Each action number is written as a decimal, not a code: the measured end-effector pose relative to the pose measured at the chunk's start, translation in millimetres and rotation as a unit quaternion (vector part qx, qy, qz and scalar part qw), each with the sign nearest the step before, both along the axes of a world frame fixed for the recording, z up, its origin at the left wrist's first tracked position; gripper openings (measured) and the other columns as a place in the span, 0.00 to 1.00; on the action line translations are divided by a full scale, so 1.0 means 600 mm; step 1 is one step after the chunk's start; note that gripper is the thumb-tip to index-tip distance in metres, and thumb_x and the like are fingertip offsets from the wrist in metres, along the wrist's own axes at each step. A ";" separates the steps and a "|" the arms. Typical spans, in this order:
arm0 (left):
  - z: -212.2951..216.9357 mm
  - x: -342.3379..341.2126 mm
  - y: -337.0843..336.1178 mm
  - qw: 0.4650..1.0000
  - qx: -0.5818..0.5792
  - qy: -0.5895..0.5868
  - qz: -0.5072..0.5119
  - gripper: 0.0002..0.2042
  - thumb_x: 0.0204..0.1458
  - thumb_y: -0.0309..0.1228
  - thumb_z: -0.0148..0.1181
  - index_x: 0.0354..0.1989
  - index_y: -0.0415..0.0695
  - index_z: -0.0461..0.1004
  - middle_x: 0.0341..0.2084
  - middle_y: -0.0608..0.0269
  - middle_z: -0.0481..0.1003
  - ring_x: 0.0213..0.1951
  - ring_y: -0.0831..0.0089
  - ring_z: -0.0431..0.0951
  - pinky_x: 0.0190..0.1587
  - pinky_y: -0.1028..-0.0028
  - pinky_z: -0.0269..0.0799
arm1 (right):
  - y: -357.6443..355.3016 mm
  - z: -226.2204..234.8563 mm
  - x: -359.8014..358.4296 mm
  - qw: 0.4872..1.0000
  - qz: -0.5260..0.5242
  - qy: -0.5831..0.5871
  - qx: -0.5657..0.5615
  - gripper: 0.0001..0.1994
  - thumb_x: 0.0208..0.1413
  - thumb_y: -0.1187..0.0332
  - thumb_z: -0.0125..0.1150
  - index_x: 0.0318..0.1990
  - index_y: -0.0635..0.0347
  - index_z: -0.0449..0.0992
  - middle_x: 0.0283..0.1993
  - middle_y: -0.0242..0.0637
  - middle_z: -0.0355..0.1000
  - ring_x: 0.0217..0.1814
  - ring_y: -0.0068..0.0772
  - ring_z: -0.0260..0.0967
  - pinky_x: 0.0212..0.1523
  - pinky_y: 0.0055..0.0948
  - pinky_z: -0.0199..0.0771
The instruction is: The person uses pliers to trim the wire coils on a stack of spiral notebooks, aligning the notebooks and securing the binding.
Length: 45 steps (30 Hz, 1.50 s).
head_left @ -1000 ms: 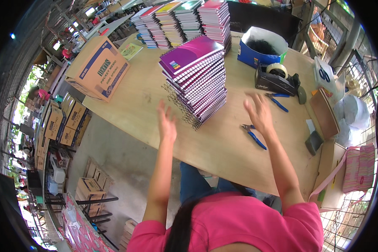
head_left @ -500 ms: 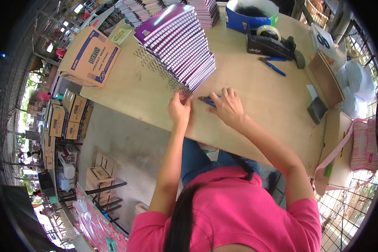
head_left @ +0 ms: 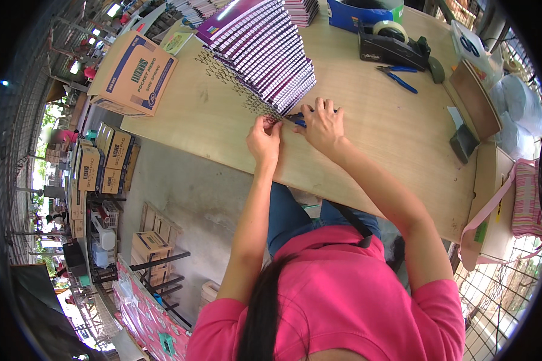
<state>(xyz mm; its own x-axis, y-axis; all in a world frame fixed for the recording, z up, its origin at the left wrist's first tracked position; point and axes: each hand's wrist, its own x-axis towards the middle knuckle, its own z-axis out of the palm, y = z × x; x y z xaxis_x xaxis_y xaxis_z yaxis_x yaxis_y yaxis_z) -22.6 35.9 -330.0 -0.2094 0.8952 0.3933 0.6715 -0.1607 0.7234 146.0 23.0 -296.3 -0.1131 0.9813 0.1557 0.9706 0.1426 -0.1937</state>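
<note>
A tall, leaning stack of purple spiral notebooks (head_left: 262,54) stands on the table before me. Loose ends of dark wire coils (head_left: 230,81) stick out along its left side, down to the near corner. At that corner my left hand (head_left: 264,143) is closed, thumb and fingers pinching a wire coil. My right hand (head_left: 324,127) is wrapped around blue-handled wire cutters (head_left: 295,117), whose dark jaws point left and meet the coil beside my left fingertips. Whether the jaws are closed on the wire is too small to tell.
More notebooks (head_left: 298,11) stand behind the stack. To the right are a black tape dispenser (head_left: 391,48), a second blue-handled tool (head_left: 398,78) and a dark block (head_left: 464,144). A cardboard box (head_left: 132,75) occupies the table's left end. The table's front edge (head_left: 319,195) runs before my lap.
The wire cutters in my right hand have moved left, from a gap beside the stack to the coil at my left fingertips. My left hand keeps its pinch. The whole view has shifted slightly.
</note>
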 end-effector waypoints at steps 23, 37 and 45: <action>0.003 -0.002 0.001 1.000 0.011 0.019 -0.012 0.11 0.47 0.32 0.69 0.35 0.42 0.77 0.24 0.59 0.79 0.26 0.65 0.79 0.31 0.67 0.72 | -0.015 -0.007 0.004 0.998 -0.023 0.049 0.040 0.28 0.48 0.44 0.66 0.51 0.53 0.71 0.51 0.44 0.66 0.55 0.49 0.64 0.45 0.52 0.69; 0.007 -0.007 0.004 0.999 -0.006 -0.009 -0.042 0.08 0.50 0.23 0.65 0.39 0.37 0.78 0.29 0.59 0.82 0.30 0.76 0.81 0.35 0.75 0.74 | -0.004 -0.005 -0.003 0.997 -0.023 0.065 0.021 0.28 0.48 0.44 0.66 0.51 0.51 0.72 0.52 0.43 0.65 0.57 0.47 0.62 0.46 0.53 0.67; 0.015 -0.010 0.000 0.999 0.002 0.000 -0.053 0.08 0.50 0.23 0.65 0.39 0.37 0.78 0.30 0.57 0.82 0.32 0.73 0.82 0.37 0.74 0.75 | -0.007 -0.006 -0.006 0.997 -0.012 0.056 0.051 0.29 0.48 0.42 0.65 0.49 0.53 0.73 0.50 0.46 0.66 0.53 0.49 0.66 0.42 0.53 0.71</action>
<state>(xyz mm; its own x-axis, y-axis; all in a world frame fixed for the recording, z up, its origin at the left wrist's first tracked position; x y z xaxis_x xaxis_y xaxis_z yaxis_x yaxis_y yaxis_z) -28.6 36.1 -321.1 -0.1139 0.9108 0.3968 0.6506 -0.2335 0.7226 142.4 18.6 -299.6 -0.0652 0.9618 0.2660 0.9472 0.1435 -0.2869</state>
